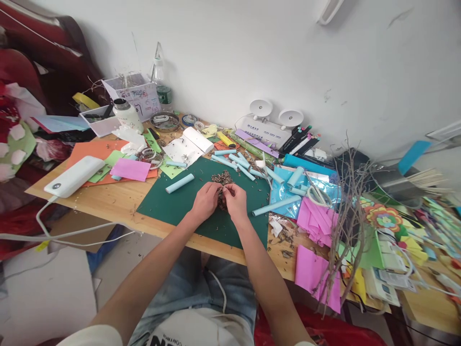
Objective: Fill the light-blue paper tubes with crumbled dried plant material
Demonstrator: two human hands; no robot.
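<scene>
On a dark green mat [201, 166] lies a small heap of crumbled, dried brown plant bits [222, 177]. My left hand [206, 201] and my right hand [236, 198] meet over the near side of this heap, almost touching. Fingers of both are closed in a pinch, with some brown bits between them; the exact pieces are mostly hidden. Left of my hands, a pale blue paper tube [180, 183] rests on the mat. Several more blue tubes [245, 171] lie behind and to the right, one long tube [276, 205] crossing the mat's right edge.
At the left stand a white power bank [74, 176] with a cable and an open white bottle [127, 115]. Pink paper [317, 276], scissors [319, 196] and upright dry twigs [345, 230] crowd the right. A white double-lamp unit [264, 129] stands by the wall.
</scene>
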